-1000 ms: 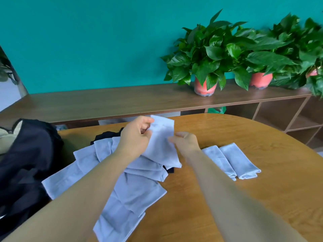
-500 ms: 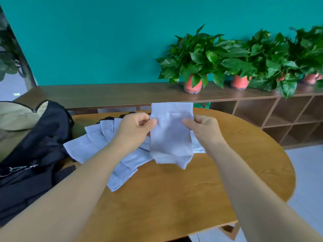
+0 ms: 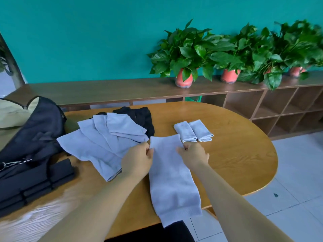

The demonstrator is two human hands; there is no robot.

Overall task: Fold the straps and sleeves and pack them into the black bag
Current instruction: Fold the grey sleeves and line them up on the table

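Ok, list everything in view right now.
table: 1, brown wood, rounded
laid-out sleeve: 1, pale blue-grey, flat at the table's near edge
unfolded sleeves: about four, pale blue-grey, overlapping pile to its left
folded sleeves: 2, pale blue-grey, side by side beyond its far right corner
black cloth: 1, black, under the pile's far end
black bag: 1, black, far left
black bundle: 1, black, banded, before the bag
shelf unit: 1, brown, along the teal wall
potted plants: about four, green in red-orange pots, on the shelf unit
left hand: 1, pinches the laid-out sleeve's far left corner
right hand: 1, pinches its far right corner
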